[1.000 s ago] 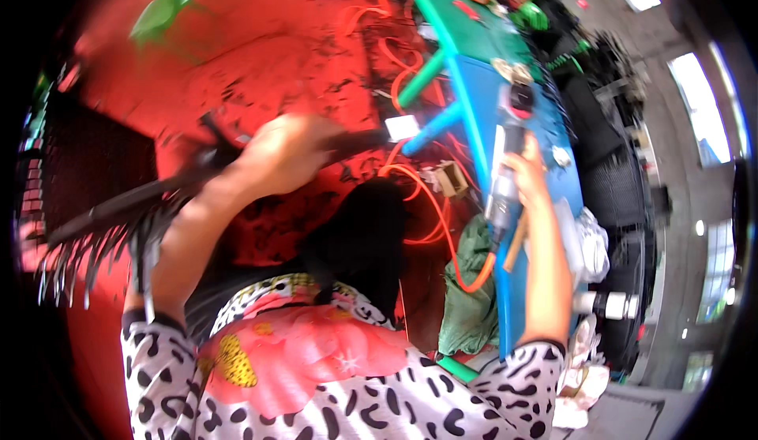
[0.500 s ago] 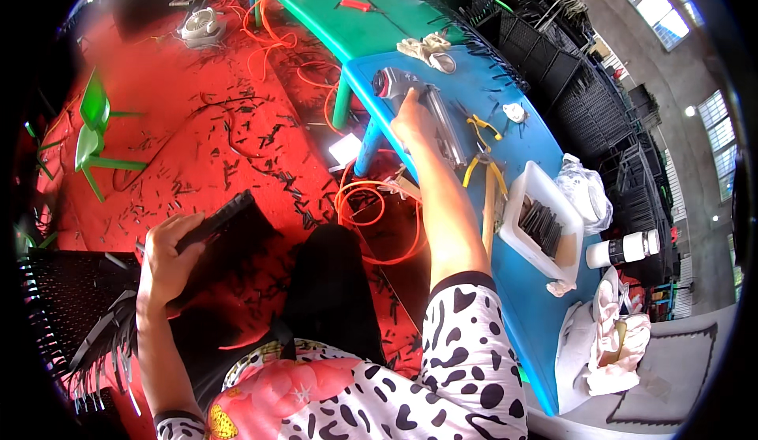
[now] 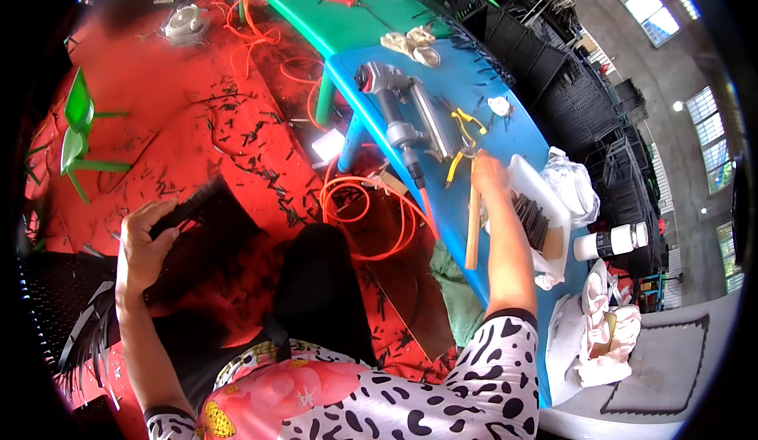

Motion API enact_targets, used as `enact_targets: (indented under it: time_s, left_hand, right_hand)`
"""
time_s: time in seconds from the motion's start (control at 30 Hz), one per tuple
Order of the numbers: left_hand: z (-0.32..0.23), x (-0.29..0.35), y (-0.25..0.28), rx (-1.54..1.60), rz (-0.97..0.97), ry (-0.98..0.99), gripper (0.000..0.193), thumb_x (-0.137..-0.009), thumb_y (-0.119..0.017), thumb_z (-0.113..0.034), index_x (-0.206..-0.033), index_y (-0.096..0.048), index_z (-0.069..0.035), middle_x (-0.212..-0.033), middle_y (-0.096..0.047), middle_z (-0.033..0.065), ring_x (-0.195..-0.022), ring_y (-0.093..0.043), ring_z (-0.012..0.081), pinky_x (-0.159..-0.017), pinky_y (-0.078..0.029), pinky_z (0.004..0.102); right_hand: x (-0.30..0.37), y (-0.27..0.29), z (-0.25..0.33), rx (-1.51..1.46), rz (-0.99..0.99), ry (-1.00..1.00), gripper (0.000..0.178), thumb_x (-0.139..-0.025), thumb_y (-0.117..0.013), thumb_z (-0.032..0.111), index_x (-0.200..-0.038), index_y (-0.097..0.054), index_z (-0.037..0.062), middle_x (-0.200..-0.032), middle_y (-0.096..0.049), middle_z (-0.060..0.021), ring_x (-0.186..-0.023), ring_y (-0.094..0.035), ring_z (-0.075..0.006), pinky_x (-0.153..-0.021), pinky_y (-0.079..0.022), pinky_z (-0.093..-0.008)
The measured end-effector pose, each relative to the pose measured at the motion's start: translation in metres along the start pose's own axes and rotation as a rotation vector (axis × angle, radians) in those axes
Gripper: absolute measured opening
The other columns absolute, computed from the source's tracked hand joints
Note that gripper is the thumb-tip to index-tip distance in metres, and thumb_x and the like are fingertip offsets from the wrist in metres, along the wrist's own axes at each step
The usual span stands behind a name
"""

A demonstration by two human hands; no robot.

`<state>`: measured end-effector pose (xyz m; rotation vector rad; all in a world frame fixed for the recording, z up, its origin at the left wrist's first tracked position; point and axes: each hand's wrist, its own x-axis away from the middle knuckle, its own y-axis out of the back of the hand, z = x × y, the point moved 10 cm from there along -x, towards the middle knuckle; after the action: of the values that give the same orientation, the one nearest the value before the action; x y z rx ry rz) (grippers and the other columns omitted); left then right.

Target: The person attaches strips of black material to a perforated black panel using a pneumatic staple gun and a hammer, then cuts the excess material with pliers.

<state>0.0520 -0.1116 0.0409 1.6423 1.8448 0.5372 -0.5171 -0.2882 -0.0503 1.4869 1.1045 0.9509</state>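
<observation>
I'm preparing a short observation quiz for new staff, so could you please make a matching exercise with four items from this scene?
Column 1
1. Small chair
2. Air tool
3. White tub
4. Right hand

Column 2
A. Holding dark pieces
B. At one end of a wooden stick
C. Green, standing on the red floor
D. Joined to an orange hose

Pairs: 1-C, 2-D, 3-A, 4-B

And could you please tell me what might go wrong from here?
The orange hose runs from the air tool over the edge of the blue table; a snag could drag the tool off. The right grip is close to the nearer yellow-handled pliers and might knock them.
</observation>
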Motion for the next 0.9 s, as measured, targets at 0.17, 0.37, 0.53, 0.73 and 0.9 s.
enact_targets:
  time_s: [0.17,0.37,0.53,0.73,0.9]
  left_hand:
    - [-0.003,0.002,-0.006,-0.028,0.025,-0.074,0.040,-0.064,-0.060,0.004,-0.104,-0.060,0.008,-0.091,-0.062,0.0201,-0.088,-0.062,0.0298,-0.081,-0.045,0.0295]
    - [-0.009,0.005,-0.004,-0.056,-0.014,-0.105,0.038,-0.064,-0.061,0.003,-0.102,-0.060,0.008,-0.092,-0.062,0.0210,-0.088,-0.062,0.0331,-0.079,-0.047,0.0322]
    - [-0.005,0.012,-0.007,-0.066,0.003,-0.100,0.038,-0.064,-0.062,0.002,-0.102,-0.061,0.007,-0.091,-0.062,0.0204,-0.086,-0.061,0.0359,-0.077,-0.047,0.0345]
    - [-0.012,0.009,-0.006,-0.135,-0.004,-0.116,0.037,-0.064,-0.063,0.003,-0.102,-0.061,0.006,-0.090,-0.062,0.0202,-0.087,-0.060,0.0363,-0.077,-0.047,0.0351]
    - [-0.008,0.006,-0.003,-0.092,-0.019,-0.153,0.037,-0.065,-0.062,0.003,-0.102,-0.061,0.006,-0.092,-0.062,0.0210,-0.088,-0.060,0.0366,-0.079,-0.047,0.0366]
  right_hand:
    - [-0.012,0.021,0.009,-0.040,-0.060,0.033,0.029,-0.082,-0.054,0.007,-0.110,-0.052,0.0022,-0.099,-0.064,-0.0222,-0.095,-0.061,-0.0378,-0.081,-0.050,-0.0456]
    - [-0.032,0.039,0.028,-0.076,-0.247,0.153,0.029,-0.077,-0.057,0.002,-0.106,-0.056,0.0035,-0.094,-0.064,-0.0227,-0.093,-0.061,-0.0388,-0.079,-0.050,-0.0456]
    - [-0.037,0.092,0.010,-0.121,-0.268,0.081,0.018,-0.080,-0.055,0.006,-0.097,-0.062,0.0053,-0.098,-0.063,-0.0217,-0.095,-0.060,-0.0392,-0.080,-0.049,-0.0437]
    - [-0.017,0.080,-0.018,-0.209,-0.297,0.040,0.024,-0.081,-0.054,0.007,-0.103,-0.062,0.0054,-0.101,-0.062,-0.0239,-0.099,-0.059,-0.0381,-0.082,-0.047,-0.0418]
    - [0.019,0.083,-0.027,-0.315,-0.287,0.143,0.027,-0.073,-0.064,0.003,-0.100,-0.063,0.0035,-0.089,-0.066,-0.0175,-0.085,-0.065,-0.0310,-0.076,-0.050,-0.0351]
